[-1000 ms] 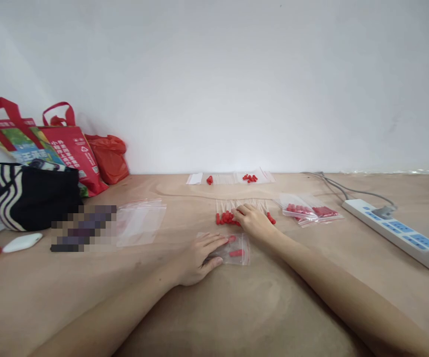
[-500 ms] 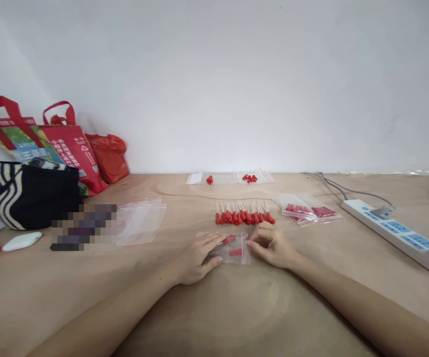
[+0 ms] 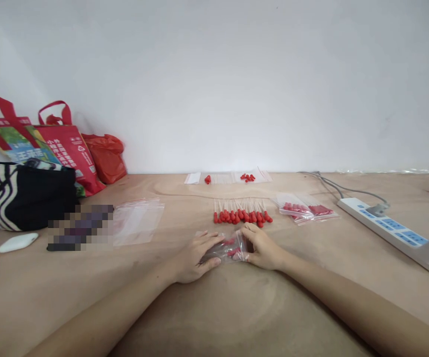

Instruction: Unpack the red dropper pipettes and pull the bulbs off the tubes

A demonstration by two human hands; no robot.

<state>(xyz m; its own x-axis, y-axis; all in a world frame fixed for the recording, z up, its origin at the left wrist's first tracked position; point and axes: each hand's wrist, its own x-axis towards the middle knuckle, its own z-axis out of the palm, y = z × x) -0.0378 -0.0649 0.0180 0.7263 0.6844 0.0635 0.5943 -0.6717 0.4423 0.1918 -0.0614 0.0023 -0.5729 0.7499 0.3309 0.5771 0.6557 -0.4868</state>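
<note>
A small clear zip-lock bag point(image 3: 223, 252) with red pieces inside lies on the table between my hands. My left hand point(image 3: 195, 255) rests over the bag's left part, fingers stretched out and thumb apart, pressing it to the table. At the bag's right end, by its seal, my right hand point(image 3: 261, 249) is closed on the plastic, with fingertips over the edge and thumb below. What lies beneath my left palm is hidden. Just beyond the hands is a row of thin pale sticks with red bulb-shaped heads point(image 3: 242, 216), heads toward me.
Filled zip bags point(image 3: 309, 210) with red contents lie at right, near a white power strip point(image 3: 393, 233). Flat clear bags point(image 3: 140, 223) are stacked at left, beside a blurred-out object point(image 3: 84, 228). More red pieces point(image 3: 247, 177) lie by the wall. Shopping bags point(image 3: 67, 153) stand far left.
My right hand has moved left onto the bag's sealed end and closed on it. The plastic is now crumpled and the red pieces inside have shifted. My left hand stays put.
</note>
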